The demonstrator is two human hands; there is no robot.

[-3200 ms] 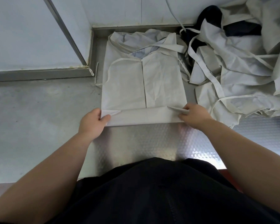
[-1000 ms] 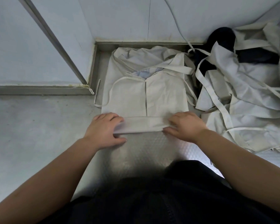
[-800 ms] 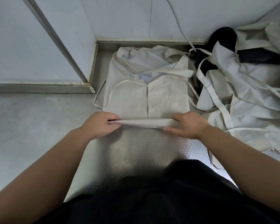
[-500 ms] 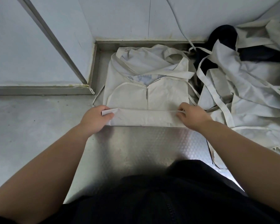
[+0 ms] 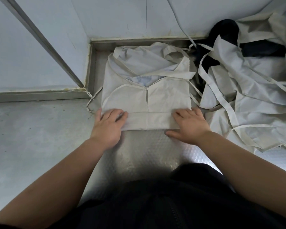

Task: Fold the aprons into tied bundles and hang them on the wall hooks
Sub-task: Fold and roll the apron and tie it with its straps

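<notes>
**A:** What are the hands doing?
**B:** The left hand (image 5: 108,124) and right hand (image 5: 191,125) lie flat, fingers straight. They press the folded end of the apron (image 5: 147,100) on the metal table (image 5: 139,146).
**A:** What could go wrong?
**B:** Let go, and the fold may pop open.
**A:** How many?
**B:** Two hands, one apron here. The pile (image 5: 254,103) beside it is too tangled to count.

Off-white apron (image 5: 165,95) flat on steel desk (image 5: 147,146), L & R sides folded to centre, near edge turned up into narrow band (image 5: 149,121), bib & straps (image 5: 172,76) rumpled at far end. More aprons (image 5: 254,100) heaped just to R, crumpled, straps tangled.
</notes>
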